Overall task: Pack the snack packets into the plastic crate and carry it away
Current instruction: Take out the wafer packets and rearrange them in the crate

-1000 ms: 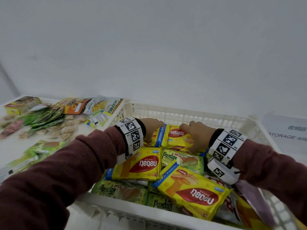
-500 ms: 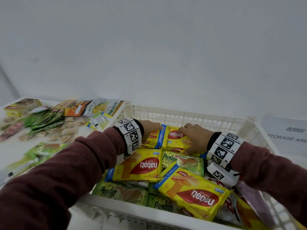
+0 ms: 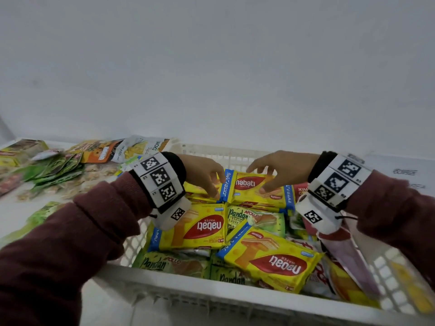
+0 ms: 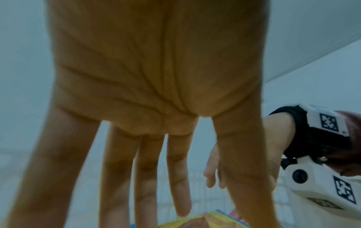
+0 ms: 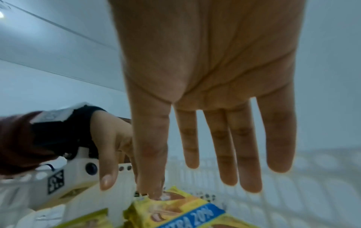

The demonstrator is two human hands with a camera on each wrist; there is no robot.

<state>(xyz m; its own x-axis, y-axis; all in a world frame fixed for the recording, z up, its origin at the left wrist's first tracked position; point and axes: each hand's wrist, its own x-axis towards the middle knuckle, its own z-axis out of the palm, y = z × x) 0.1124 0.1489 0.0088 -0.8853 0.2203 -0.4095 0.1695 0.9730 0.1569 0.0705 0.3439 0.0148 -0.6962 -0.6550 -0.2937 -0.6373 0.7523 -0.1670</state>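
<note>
A white plastic crate [image 3: 211, 292] in front of me holds several snack packets, yellow Nabati wafers [image 3: 270, 262] and green Pandan cakes [image 3: 256, 220]. One Nabati packet [image 3: 251, 187] lies on top at the crate's far side. My left hand [image 3: 215, 184] touches its blue left end with straight fingers [image 4: 177, 177]. My right hand [image 3: 266, 175] hovers over it with its fingers spread [image 5: 230, 146], only the thumb resting on the wrapper [image 5: 175, 208]. Neither hand grips anything.
Loose packets lie on the white table left of the crate: green sachets [image 3: 54, 168], an orange pouch [image 3: 101, 151], a jackfruit pouch [image 3: 141, 149] and a small box [image 3: 23, 149]. A paper sign [image 3: 404, 172] lies at the right. A plain wall stands close behind.
Both hands were curled over the far Nabati packets. They have since uncurled and lifted, and the right hand has drawn back to the right. The packet stays in the crate.
</note>
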